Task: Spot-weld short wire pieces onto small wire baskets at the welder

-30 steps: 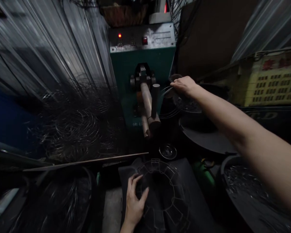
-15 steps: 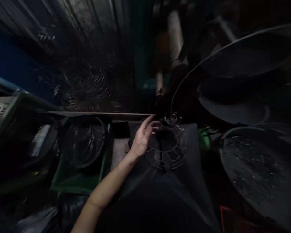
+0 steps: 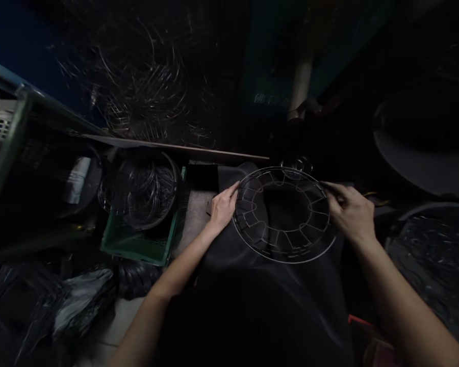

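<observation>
Metal wire frame [image 3: 286, 231] spans between left hand [image 3: 224, 208] and right hand [image 3: 352, 213], both clamped on opposite sides of its rim; unlike half a second ago, the right hand is in view.

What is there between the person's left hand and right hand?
A round wire frame spans the stretch between the left hand and the right hand, as the head view shows; dark material is visible through its openings.
</observation>
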The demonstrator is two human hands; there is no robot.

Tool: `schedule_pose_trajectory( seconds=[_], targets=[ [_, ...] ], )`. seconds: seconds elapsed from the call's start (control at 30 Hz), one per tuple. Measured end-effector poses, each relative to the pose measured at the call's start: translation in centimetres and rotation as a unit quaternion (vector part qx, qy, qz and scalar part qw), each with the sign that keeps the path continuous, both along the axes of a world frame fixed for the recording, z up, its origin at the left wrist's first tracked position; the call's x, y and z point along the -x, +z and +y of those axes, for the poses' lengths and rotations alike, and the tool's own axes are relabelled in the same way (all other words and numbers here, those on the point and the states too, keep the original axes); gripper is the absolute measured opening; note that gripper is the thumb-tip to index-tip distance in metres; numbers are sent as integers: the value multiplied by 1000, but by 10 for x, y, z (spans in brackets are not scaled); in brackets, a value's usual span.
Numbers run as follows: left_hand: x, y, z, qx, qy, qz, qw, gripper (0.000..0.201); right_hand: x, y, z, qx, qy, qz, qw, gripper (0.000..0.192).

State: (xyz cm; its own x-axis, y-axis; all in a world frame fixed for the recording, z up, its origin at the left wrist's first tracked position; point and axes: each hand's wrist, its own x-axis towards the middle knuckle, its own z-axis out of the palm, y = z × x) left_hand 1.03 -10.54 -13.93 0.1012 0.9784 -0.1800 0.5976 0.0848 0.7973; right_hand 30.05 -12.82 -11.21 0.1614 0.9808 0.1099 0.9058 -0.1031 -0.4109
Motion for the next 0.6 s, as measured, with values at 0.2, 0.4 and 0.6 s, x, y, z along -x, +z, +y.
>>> schedule_pose_trajectory(
  seconds=[0.2, 0.4, 0.6],
  targets=[
    [-1, -18, -9, -18, -38, 39, 998, 42, -6, 5, -9, 59, -14, 3, 998, 42],
    [4, -31, -14, -25, -37, 73, 996, 46, -12, 4, -10, 136, -10, 1, 991, 49],
    [13, -52, -30, -64, -23, 79, 995, 49, -36, -15, -38, 156, 25, 2, 987, 50]
  ],
)
